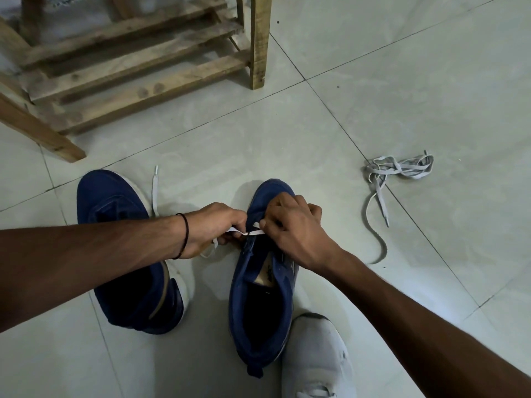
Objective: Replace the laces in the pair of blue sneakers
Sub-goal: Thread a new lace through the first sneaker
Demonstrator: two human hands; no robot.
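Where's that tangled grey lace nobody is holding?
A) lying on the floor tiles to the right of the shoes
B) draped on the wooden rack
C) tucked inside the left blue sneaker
A: the tangled grey lace lies on the floor tiles, right of the blue sneaker being laced.

We see a floor (pixel 402 81) of big pale grey-green tiles w/ thin dark grout lines (pixel 344 131) running diag. Top left stands a rough, unpainted wooden rack (pixel 138 70) w/ slatted shelves, its legs on the tiles. Light's dim & soft, w/ a faint sheen on the tiles at right.
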